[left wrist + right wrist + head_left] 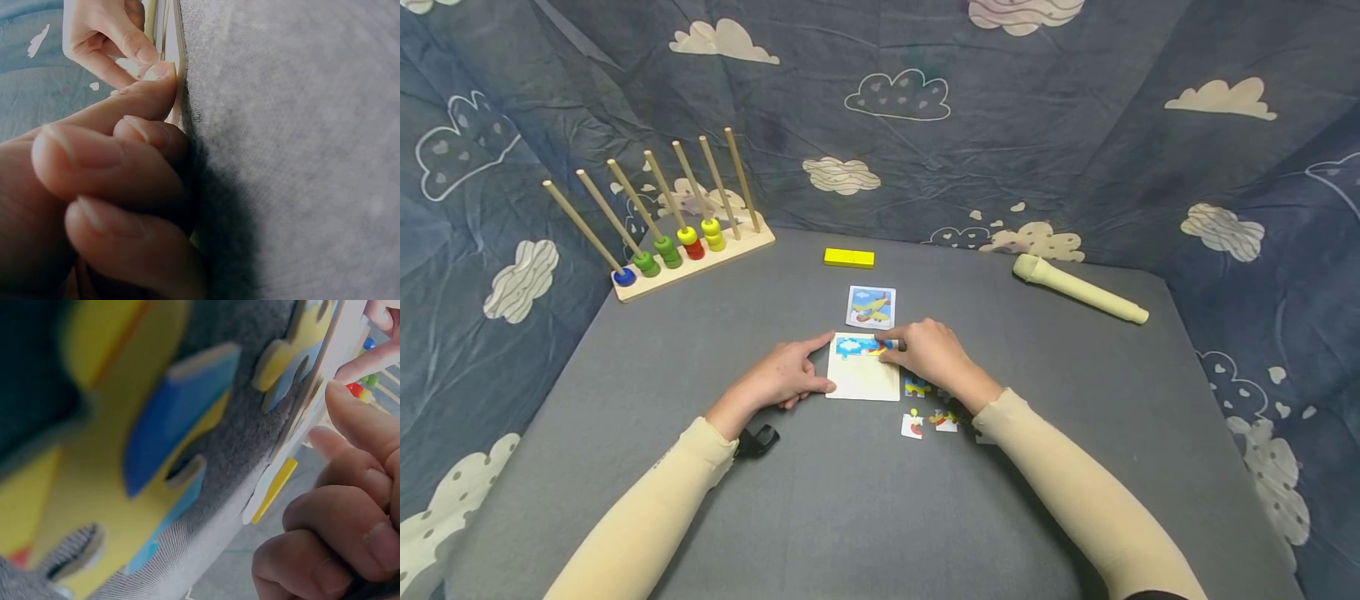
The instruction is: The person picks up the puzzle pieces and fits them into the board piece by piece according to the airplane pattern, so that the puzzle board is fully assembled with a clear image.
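A square puzzle board (863,382) lies on the table, its top strip filled with blue cloud puzzle pieces (848,345). My left hand (784,372) touches the board's left side, index finger near the upper corner and thumb near the lower one. At the upper right of the board, my right hand (934,352) pinches a puzzle piece (880,347) between thumb and index finger; the fingers partly hide it. Just beyond the board lies a picture card (871,307) of a yellow airplane. Loose puzzle pieces (912,424) lie below the right wrist, some covered by the arm.
A wooden bead counter (700,262) with upright pegs stands at the back left. Near the back edge lies a yellow block (849,258). A pale microphone-shaped object (1078,288) lies at the back right. Cloud-patterned cloth (898,96) hangs around the table (820,517).
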The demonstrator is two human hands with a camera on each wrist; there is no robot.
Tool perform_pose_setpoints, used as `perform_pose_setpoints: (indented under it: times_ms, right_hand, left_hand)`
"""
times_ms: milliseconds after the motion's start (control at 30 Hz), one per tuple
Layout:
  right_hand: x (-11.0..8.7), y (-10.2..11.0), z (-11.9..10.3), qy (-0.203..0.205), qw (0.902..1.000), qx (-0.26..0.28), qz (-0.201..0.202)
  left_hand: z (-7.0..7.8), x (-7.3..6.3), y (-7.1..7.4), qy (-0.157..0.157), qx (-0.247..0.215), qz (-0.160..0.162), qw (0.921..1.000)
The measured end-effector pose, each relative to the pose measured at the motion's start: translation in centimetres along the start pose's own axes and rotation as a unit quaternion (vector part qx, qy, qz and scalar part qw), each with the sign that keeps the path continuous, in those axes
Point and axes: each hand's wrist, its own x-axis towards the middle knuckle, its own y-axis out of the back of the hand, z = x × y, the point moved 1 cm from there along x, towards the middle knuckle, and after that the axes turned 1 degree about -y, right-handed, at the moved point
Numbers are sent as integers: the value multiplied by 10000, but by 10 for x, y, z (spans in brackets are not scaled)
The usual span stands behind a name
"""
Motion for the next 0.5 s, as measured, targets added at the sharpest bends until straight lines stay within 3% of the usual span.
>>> perform_pose_setpoints:
  times_ms: [367, 500]
  right_hand:
    - [-1, -1, 3, -53, 9999, 90, 3]
    - [-4, 6, 5, -92, 9983, 563, -111]
  left_hand:
    - [-2, 2, 1, -142, -63, -117, 9998]
    - [-4, 3, 3, -120, -287, -243, 9992]
